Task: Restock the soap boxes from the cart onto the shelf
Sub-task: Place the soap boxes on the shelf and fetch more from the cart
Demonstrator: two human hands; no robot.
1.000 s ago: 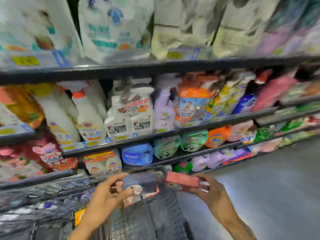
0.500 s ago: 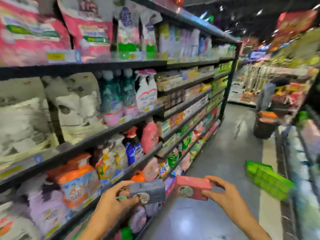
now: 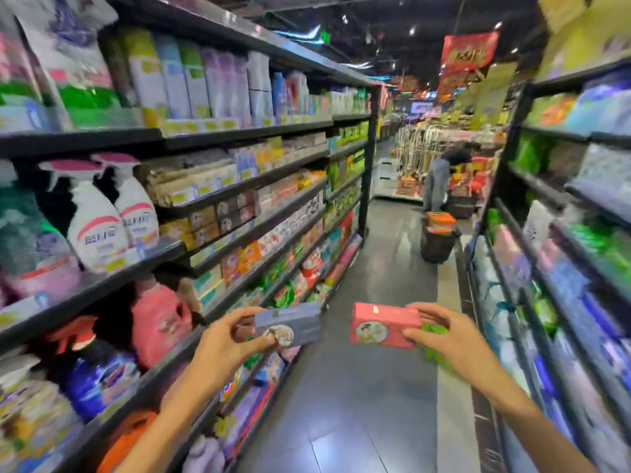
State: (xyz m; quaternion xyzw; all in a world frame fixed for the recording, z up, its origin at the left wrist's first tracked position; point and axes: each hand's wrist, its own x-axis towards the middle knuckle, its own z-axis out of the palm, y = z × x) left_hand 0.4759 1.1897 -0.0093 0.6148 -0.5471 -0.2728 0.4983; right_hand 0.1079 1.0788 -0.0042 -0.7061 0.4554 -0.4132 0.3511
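My left hand (image 3: 225, 343) grips a grey-blue soap box (image 3: 290, 324) by its left end, thumb under and fingers on top. My right hand (image 3: 444, 332) pinches a red-pink soap box (image 3: 382, 324) by its right end. Both boxes are held level over the aisle floor, a short gap between them. The shelf (image 3: 239, 186) on my left carries rows of small soap boxes (image 3: 222, 216) at mid height, farther down the aisle. The cart is out of view.
Spray bottles (image 3: 112, 213) and detergent pouches fill the near left shelving. A second shelving run (image 3: 553, 254) lines the right side. A dark basket (image 3: 437, 240) with an orange box stands on the floor ahead, and a person (image 3: 440, 179) stands beyond it.
The view has swung from the cart and lower shelves to looking down the aisle. Both hands kept their boxes, which have drawn slightly apart.
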